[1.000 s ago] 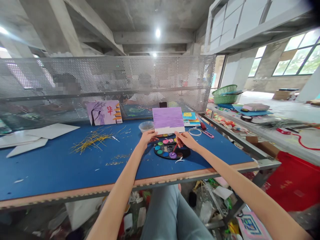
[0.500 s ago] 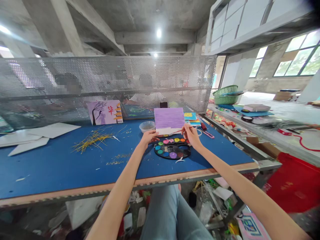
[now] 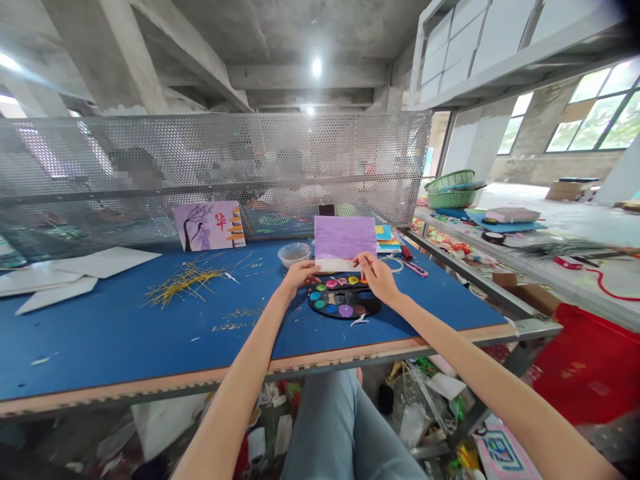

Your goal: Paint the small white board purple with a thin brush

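Note:
A card (image 3: 345, 235) painted mostly purple, with a white strip along its bottom, is propped upright above the paint palette. My left hand (image 3: 300, 277) pinches its lower left corner. At the card's lower right, my right hand (image 3: 376, 277) is closed around a thin paintbrush, mostly hidden by the fingers. Under both hands lies the black paint palette (image 3: 325, 301), with round wells of several colours. Behind my left hand stands a clear bowl (image 3: 294, 253) that seems to hold water.
A finished-looking painting (image 3: 209, 225) leans against the perforated metal screen (image 3: 280, 133). Yellow stalks (image 3: 187, 280) and white boards (image 3: 75, 270) lie on the blue table (image 3: 150, 347) to the left. A pink-handled cutter (image 3: 417, 269) lies at the right.
The card has shifted slightly right. My right hand has moved a little left across the card's lower edge, hiding more of the brush. My left hand keeps its grip.

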`<state>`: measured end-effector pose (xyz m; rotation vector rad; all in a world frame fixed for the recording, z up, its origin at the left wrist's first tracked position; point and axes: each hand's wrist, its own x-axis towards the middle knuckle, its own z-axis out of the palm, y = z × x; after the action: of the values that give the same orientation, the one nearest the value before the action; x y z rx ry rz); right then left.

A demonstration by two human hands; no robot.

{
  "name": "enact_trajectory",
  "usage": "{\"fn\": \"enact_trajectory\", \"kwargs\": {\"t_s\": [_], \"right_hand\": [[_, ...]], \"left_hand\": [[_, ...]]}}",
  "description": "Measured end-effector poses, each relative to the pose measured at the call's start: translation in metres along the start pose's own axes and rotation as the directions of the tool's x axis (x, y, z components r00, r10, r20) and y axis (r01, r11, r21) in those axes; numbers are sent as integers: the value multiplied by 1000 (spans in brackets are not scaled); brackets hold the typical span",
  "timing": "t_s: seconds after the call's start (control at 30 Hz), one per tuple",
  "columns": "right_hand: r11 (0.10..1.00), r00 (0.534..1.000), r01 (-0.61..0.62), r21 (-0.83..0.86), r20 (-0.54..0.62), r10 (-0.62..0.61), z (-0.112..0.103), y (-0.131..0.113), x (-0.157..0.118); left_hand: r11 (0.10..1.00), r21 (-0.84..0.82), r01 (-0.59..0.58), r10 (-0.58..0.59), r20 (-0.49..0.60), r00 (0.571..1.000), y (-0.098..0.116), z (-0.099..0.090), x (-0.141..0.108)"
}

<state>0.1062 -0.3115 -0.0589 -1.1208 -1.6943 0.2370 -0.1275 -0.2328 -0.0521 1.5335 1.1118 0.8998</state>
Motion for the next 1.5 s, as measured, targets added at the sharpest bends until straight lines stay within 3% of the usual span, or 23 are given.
{"fn": "enact_trajectory", "kwargs": {"t_s": [0.17, 0.33, 0.5, 0.7, 0.87, 1.03, 1.5], "right_hand": [[999, 999, -29, -39, -48, 27, -1, -1, -1], [999, 1000, 12, -41, 6, -12, -1, -3, -1], [997, 999, -15, -81, -38, 12, -3, -2, -1], [998, 1000, 8, -63, 4, -8, -2, 0, 0], [997, 999, -19, -76, -38, 16, -3, 2, 0], [998, 1000, 3, -65, 1, -2, -2, 1, 0], [997, 1000, -6, -78, -28, 4, -2, 3, 0]], "left_hand": [[1000, -2, -7, 7, -7, 1000, 0, 0, 0], [1000, 3, -6, 6, -10, 1000, -1, -1, 0], [1000, 5, -7, 7, -13, 1000, -1, -1, 1], [1000, 3, -4, 4, -22, 1000, 0, -1, 1], [1000, 11, -2, 2, -21, 1000, 0, -1, 1], [1000, 18, -4, 4, -28, 1000, 0, 0, 1], [1000, 22, -8, 9, -23, 1000, -1, -1, 1]]}}
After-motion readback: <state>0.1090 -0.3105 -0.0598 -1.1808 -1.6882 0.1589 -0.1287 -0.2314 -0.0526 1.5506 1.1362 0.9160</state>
